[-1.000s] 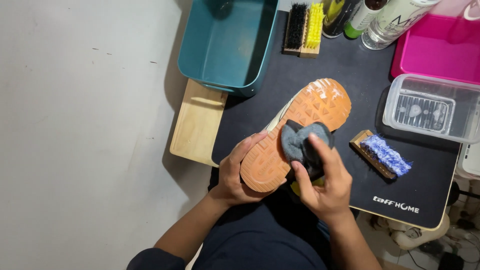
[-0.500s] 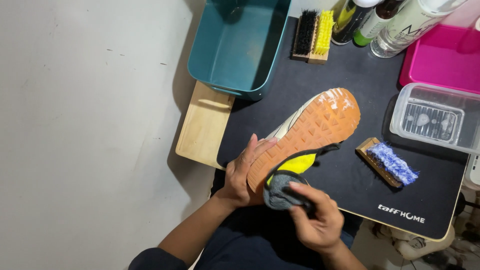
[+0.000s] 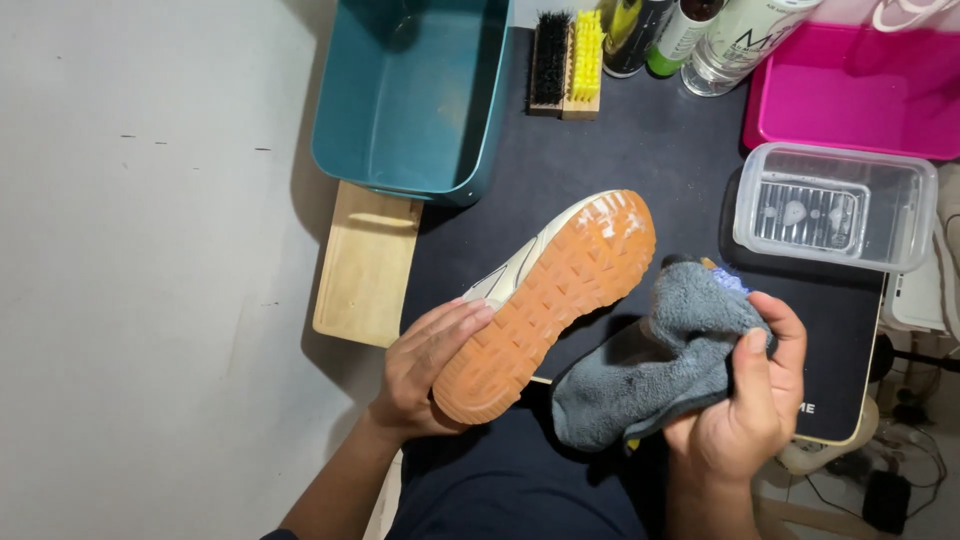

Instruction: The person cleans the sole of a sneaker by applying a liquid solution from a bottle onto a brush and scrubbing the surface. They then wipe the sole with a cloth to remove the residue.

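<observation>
Ideally, left hand (image 3: 425, 365) fingers stay wrapped around the shoe (image 3: 545, 300) heel, sole up near the tabletop's front edge, while right hand (image 3: 745, 400) fingers clutch the grey cloth (image 3: 650, 375) firmly.

even, fairly bright indoor light falls from above, a bit to the right perhaps. the teal bin (image 3: 415, 95) throws a soft shadow left onto the pale floor (image 3: 150, 300). the clear plastic box (image 3: 835, 205) shows mild glare. the sneaker (image 3: 550, 300) is sharp; the bottles (image 3: 700, 30) at the table's far edge bend and soften slightly.
</observation>
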